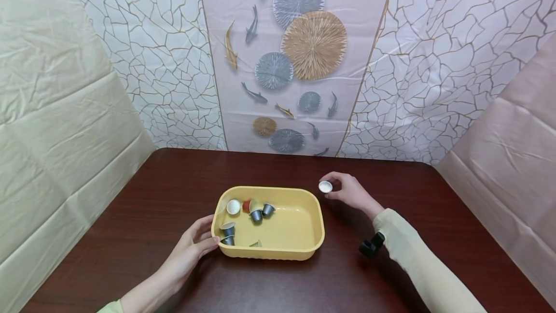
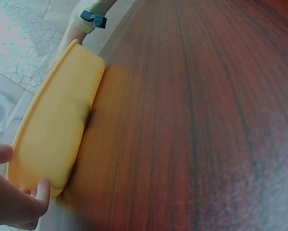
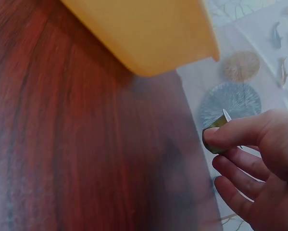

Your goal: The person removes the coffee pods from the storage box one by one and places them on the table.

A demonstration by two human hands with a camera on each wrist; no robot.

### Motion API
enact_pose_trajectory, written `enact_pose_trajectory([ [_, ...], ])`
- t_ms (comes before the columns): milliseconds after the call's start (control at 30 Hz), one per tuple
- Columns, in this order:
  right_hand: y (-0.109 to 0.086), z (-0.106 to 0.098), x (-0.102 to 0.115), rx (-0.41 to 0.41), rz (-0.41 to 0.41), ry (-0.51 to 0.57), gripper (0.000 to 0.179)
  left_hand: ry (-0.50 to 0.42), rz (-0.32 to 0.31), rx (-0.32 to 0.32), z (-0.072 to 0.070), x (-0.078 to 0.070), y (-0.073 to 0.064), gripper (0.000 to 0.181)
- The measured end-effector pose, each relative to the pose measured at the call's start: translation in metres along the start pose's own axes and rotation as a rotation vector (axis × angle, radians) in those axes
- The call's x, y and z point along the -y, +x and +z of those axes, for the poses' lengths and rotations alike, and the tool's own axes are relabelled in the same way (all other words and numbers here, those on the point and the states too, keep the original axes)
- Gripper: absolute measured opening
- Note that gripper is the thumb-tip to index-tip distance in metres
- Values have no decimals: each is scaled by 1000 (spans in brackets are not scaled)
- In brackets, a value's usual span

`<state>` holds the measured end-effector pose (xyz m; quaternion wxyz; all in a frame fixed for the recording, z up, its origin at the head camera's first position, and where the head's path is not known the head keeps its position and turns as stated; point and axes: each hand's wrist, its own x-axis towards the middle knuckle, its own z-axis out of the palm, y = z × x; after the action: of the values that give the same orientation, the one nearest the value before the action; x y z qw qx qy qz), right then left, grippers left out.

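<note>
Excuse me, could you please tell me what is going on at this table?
A person's right hand pinches a small green capsule, its white face showing, to the right of a yellow tray. The left hand grips the tray's left end. Several other capsules lie in the tray, mostly in its left half.

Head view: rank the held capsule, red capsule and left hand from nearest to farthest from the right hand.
1. Held capsule: pinched in the right hand.
2. Red capsule: inside the yellow tray.
3. Left hand: gripping the tray's left end.
</note>
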<state>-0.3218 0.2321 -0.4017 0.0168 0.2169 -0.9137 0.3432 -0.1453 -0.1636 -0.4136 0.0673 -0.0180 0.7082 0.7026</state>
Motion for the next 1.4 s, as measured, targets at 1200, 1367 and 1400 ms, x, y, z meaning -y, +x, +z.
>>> enact_pose_trajectory([
  [1200, -7, 13, -21, 35, 138, 15, 36, 6, -37, 20, -5, -6, 5, 61],
  [1367, -9, 13, -22, 36, 144, 29, 36, 6, -36, 21, -6, -6, 7, 61],
  [1400, -9, 13, -22, 37, 142, 34, 36, 7, -36, 21, -7, -6, 7, 60],
])
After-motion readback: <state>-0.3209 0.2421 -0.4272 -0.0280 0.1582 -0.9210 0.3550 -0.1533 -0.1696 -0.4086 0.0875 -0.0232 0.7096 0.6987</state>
